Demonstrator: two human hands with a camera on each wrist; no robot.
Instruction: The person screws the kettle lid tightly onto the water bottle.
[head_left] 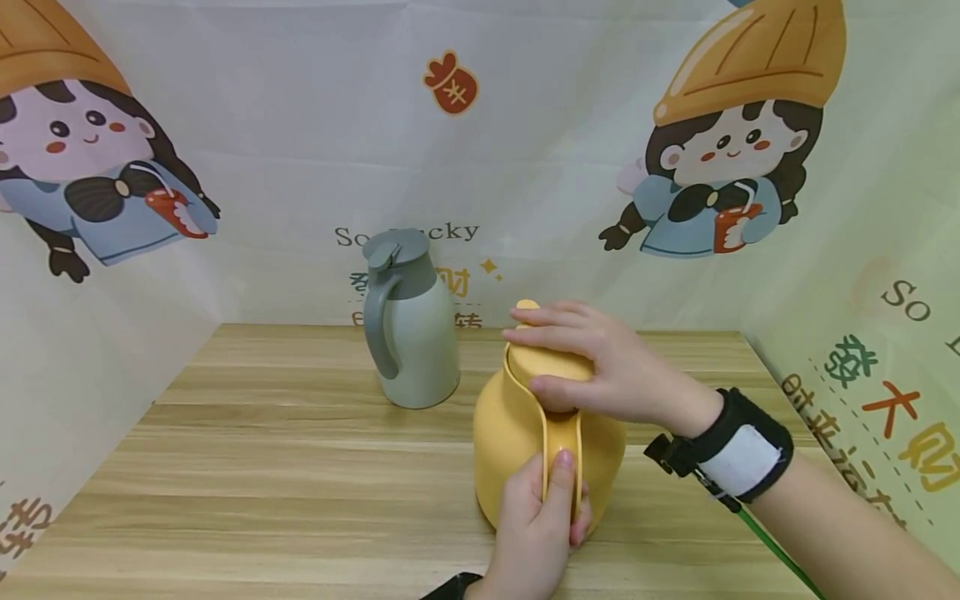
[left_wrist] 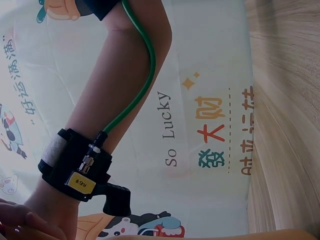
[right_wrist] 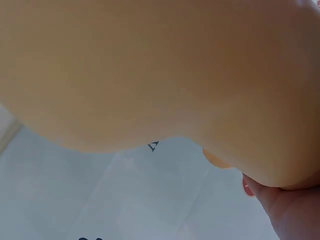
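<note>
A yellow thermal jug (head_left: 495,450) stands upright on the wooden table, its handle turned toward me. My left hand (head_left: 532,517) grips that handle (head_left: 562,433), thumb laid along its top. Over the mouth my right hand (head_left: 592,358) holds the yellow lid (head_left: 551,362), with fingers across the far side and thumb on the near side. The palm covers the lid's right part. In the right wrist view, the jug's body (right_wrist: 150,75) fills the upper part, and part of the right hand (right_wrist: 295,212) lies against its neck.
A grey-green thermal jug (head_left: 420,342) with a darker lid and handle stands behind, to the left. The wooden table (head_left: 262,467) meets a printed cloth backdrop (head_left: 300,167) at the back and sides. A green cable (head_left: 780,550) runs from the right wrist strap (head_left: 742,454).
</note>
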